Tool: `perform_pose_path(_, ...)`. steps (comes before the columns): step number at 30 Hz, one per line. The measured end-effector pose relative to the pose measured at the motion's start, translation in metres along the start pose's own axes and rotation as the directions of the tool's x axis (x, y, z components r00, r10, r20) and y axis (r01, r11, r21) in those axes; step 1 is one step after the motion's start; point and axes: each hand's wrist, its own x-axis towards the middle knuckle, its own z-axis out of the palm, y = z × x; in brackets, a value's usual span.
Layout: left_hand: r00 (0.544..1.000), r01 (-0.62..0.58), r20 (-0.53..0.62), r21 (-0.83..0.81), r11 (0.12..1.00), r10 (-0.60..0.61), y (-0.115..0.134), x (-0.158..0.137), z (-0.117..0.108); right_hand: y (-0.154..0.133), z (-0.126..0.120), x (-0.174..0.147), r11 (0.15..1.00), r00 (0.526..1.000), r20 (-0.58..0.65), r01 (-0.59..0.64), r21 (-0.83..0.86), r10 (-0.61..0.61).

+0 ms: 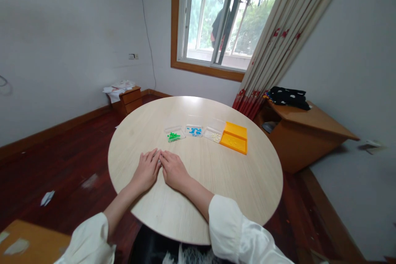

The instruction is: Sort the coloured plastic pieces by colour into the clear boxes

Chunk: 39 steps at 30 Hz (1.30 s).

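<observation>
My left hand (pixel 147 170) lies palm down on the round wooden table (pixel 198 181), fingers stretched forward. Beside it, my right hand (pixel 173 169) also rests flat, and the fingertips of both hands meet near the table's left front. Neither hand visibly holds anything; what is under the palms is hidden. Beyond them stands a clear box with green pieces (pixel 173 136). To its right are a clear box with blue pieces (pixel 194 131) and another with cream-coloured pieces (pixel 214 136). An orange-yellow case (pixel 234 140) with its lid raised sits at the right end of this row.
A brown cabinet (pixel 309 132) with black cloth (pixel 289 97) on top stands right of the table. Papers (pixel 120 86) lie on a small drawer unit (pixel 130 98) at the back left. A cardboard box (pixel 34 243) is at the lower left. Behind are a window and a curtain (pixel 287 33).
</observation>
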Motion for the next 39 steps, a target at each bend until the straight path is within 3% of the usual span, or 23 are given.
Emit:
perform_pose_path(5, 0.996, -0.032, -0.079, 0.009, 0.999, 0.033, 0.007, -0.001, -0.007, 0.022, -0.030, 0.033, 0.998, 0.987, 0.149, 0.062, -0.008, -0.060)
perform_pose_path(10, 0.993, 0.002, -0.118, 0.006, 1.000, -0.001, 0.011, -0.002, -0.011, 0.073, -0.067, 0.104, 0.972, 0.977, 0.196, -0.039, -0.231, 0.085)
perform_pose_path(13, 0.992, 0.034, -0.122, -0.008, 0.999, -0.035, 0.012, -0.002, -0.011, 0.098, -0.073, 0.142, 0.937, 0.933, 0.321, -0.045, -0.345, 0.163)
perform_pose_path(16, 0.993, 0.053, -0.100, -0.013, 0.998, -0.054, 0.013, -0.002, -0.011, 0.110, -0.069, 0.160, 0.917, 0.856, 0.472, -0.006, -0.400, 0.211)
perform_pose_path(19, 0.994, 0.066, -0.089, -0.037, 0.997, -0.070, 0.013, -0.002, -0.012, 0.111, -0.062, 0.158, 0.920, 0.838, 0.515, 0.042, -0.390, 0.180)
perform_pose_path(24, 0.993, 0.077, -0.084, -0.076, 0.994, -0.083, 0.014, -0.002, -0.012, 0.100, -0.057, 0.132, 0.933, 0.932, 0.360, 0.095, -0.348, 0.039)
perform_pose_path(29, 0.993, 0.087, -0.075, -0.071, 0.994, -0.092, 0.014, -0.002, -0.011, 0.092, -0.043, 0.096, 0.942, 0.959, 0.281, 0.133, -0.309, -0.043)
perform_pose_path(34, 0.992, 0.087, -0.087, -0.063, 0.994, -0.092, 0.014, -0.002, -0.013, 0.089, -0.020, 0.069, 0.958, 0.961, 0.266, 0.007, -0.287, 0.073)
perform_pose_path(39, 0.989, 0.096, -0.109, -0.006, 0.995, -0.096, 0.014, -0.001, -0.013, 0.083, -0.013, 0.065, 0.962, 0.962, 0.226, -0.091, -0.257, 0.152)
